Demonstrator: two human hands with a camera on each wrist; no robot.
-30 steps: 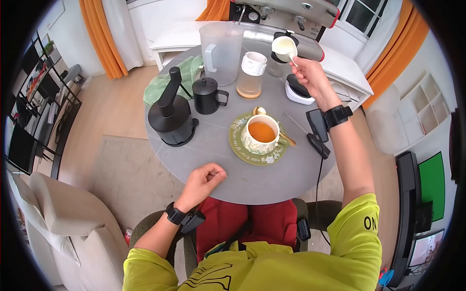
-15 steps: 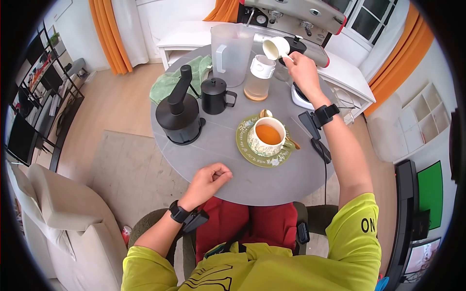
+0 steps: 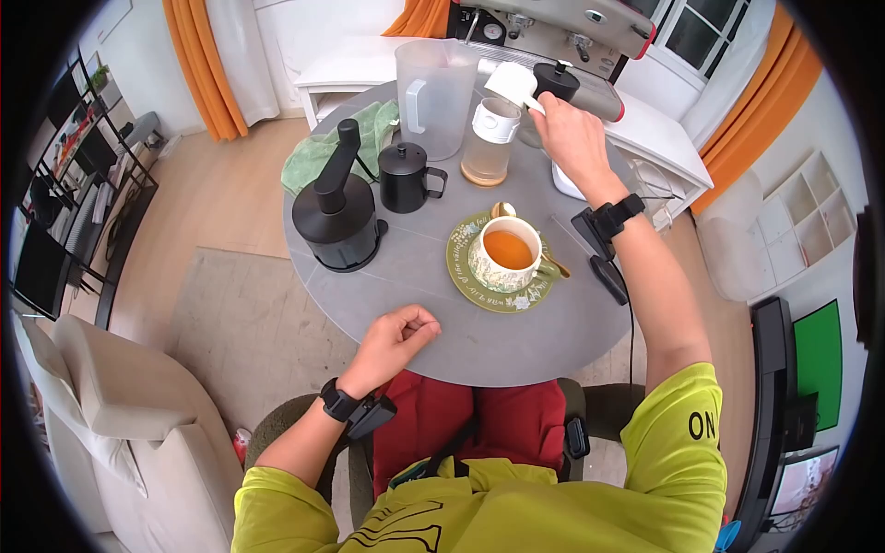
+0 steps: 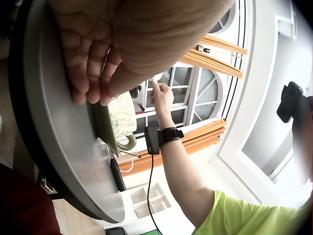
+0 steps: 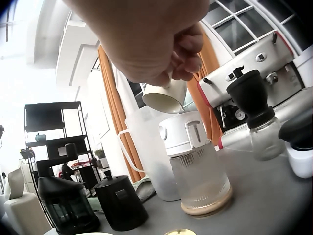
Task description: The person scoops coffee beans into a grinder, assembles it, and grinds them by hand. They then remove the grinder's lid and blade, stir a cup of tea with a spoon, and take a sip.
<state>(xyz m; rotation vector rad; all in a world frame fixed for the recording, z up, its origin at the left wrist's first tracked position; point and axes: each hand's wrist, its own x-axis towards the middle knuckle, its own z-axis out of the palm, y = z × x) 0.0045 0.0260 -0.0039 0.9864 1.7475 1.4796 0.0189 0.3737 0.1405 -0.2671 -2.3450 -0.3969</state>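
Observation:
My right hand point(image 3: 573, 138) grips a small white cup point(image 3: 512, 85) by its handle. The cup tips steeply over a ribbed glass bottle point(image 5: 200, 183) with a white collar. In the right wrist view a thin trickle shows at the cup's lip, right above the collar. Pale liquid shows low in the bottle. My left hand point(image 3: 392, 343) lies at the table's near edge, fingers loosely curled and holding nothing. Between the hands, a patterned teacup point(image 3: 493, 275) of orange-brown drink stands on a green saucer point(image 3: 461, 286) with a spoon point(image 3: 502, 209).
Left of the bottle stand a tall clear pitcher point(image 3: 433, 101), a black lidded pot point(image 3: 403, 180) and a black crank-topped device point(image 3: 336, 226); a green cloth point(image 3: 309, 157) lies behind. A black-topped glass grinder point(image 5: 252, 103) stands right of it. A cabled black device point(image 3: 608, 279) lies at the table's right edge.
My right hand has brought the cup left from beside the bottle to over its mouth and turned it from nearly level to steeply tipped. The left hand stays at the table edge.

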